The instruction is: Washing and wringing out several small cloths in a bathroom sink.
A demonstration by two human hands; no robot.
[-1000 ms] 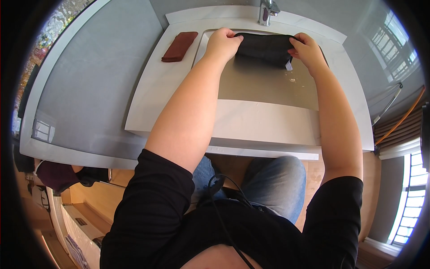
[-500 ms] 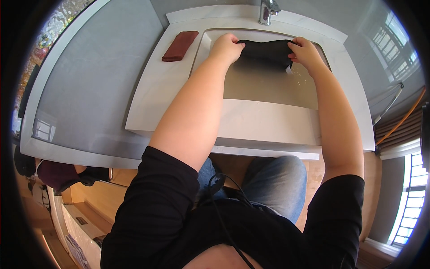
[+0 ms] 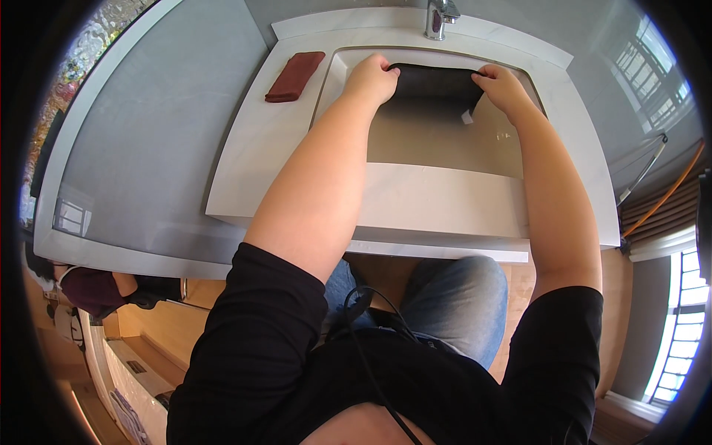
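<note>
A black cloth hangs stretched between my two hands over the sink basin, its lower part dipping into cloudy water. Thumb and fingers of my left hand pinch its upper left corner. At the upper right corner, my right hand grips it the same way. A small white tag sticks out near the cloth's lower right edge. The part of the cloth below the water fades from sight.
Behind the basin stands a chrome faucet. On the white countertop, left of the basin, lies a folded dark red cloth. A grey glossy panel with a white frame is farther left. Another person's dark red sleeve shows at the lower left.
The black cloth's top edge has been drawn straighter between my hands. My right hand has shifted slightly left and down, and the white tag has moved a little left.
</note>
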